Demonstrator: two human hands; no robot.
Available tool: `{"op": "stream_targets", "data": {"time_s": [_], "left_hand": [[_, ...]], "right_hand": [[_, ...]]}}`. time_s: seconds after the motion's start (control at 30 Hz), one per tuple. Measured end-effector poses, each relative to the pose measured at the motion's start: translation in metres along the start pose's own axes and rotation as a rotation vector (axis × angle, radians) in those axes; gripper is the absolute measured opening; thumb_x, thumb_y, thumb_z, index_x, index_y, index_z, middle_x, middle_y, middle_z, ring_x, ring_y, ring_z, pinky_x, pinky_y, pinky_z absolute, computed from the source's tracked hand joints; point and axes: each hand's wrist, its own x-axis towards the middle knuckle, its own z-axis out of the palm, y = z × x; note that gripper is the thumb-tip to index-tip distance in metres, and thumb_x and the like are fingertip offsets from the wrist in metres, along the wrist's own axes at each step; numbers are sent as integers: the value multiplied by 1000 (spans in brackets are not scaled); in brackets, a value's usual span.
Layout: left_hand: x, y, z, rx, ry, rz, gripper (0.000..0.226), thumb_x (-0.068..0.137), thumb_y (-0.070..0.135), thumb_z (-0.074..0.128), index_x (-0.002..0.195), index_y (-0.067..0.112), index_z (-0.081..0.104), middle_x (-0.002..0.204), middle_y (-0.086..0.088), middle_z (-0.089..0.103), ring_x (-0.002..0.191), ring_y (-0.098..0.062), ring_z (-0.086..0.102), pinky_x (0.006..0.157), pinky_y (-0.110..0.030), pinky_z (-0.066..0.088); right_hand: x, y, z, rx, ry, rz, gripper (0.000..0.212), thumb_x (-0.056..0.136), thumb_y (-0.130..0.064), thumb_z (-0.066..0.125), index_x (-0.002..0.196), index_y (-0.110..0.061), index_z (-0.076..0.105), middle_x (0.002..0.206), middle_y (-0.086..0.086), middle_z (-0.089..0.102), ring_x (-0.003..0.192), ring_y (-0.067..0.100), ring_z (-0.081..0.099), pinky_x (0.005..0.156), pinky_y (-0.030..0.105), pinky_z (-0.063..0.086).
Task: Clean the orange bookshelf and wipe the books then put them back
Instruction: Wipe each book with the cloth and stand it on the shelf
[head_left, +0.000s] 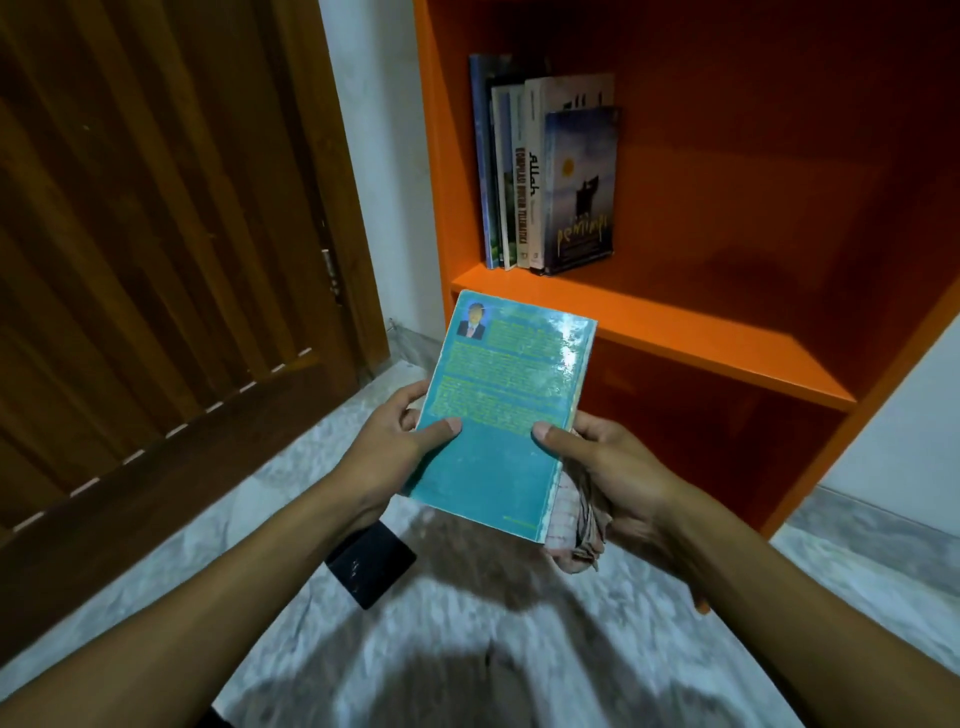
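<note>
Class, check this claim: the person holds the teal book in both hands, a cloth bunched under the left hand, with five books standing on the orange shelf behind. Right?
Not quite. In the head view the cloth is bunched under the right hand, not the left hand. The rest holds: teal book, shelf.

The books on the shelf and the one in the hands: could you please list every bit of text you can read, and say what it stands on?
"Allah": spine of the white book on the orange shelf.
"KOMPILASI HUKUM TELEMATIKA": spine of the cream book, though partly blurred.
"pemimpi": likely the cover title of the blue book; stylised, so uncertain.
Teal book, held by the left hand and right hand: yellow print too blurred to read.
</note>
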Motion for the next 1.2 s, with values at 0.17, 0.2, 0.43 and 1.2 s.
{"op": "stream_targets", "data": {"time_s": [0.17, 0.2, 0.43, 1.2], "left_hand": [[-5, 2, 1, -204, -58, -102, 26, 99, 18, 56, 125, 19, 57, 112, -13, 74, 102, -37, 71, 87, -50, 56], [-5, 2, 1, -226, -51, -102, 24, 100, 18, 54, 124, 17, 56, 112, -14, 74, 102, -37, 71, 86, -50, 57], [-10, 11, -5, -193, -26, 9, 24, 102, 19, 51, 124, 11, 53, 102, -13, 76, 83, -29, 74, 64, -38, 60], [-3, 6, 16, -327, 90, 105, 14, 105, 20, 44, 101, 15, 57, 82, -3, 74, 67, -18, 70, 55, -30, 57]], "right_hand": [[-2, -5, 4, -60, -9, 56, 31, 96, -20, 60, 119, 0, 65, 117, 21, 70, 109, 38, 67, 98, 53, 51], [-2, -7, 3, -41, 10, 76, 36, 94, -25, 62, 119, 2, 64, 116, 22, 70, 109, 39, 67, 98, 53, 51], [7, -31, -26, 327, 336, 184, 31, 96, -4, 57, 124, 8, 52, 101, 30, 69, 77, 37, 73, 66, 48, 60], [-5, 29, 22, -788, 74, -788, 44, 93, 6, 44, 105, -36, 51, 119, -16, 63, 118, -11, 55, 89, 10, 43]]}}
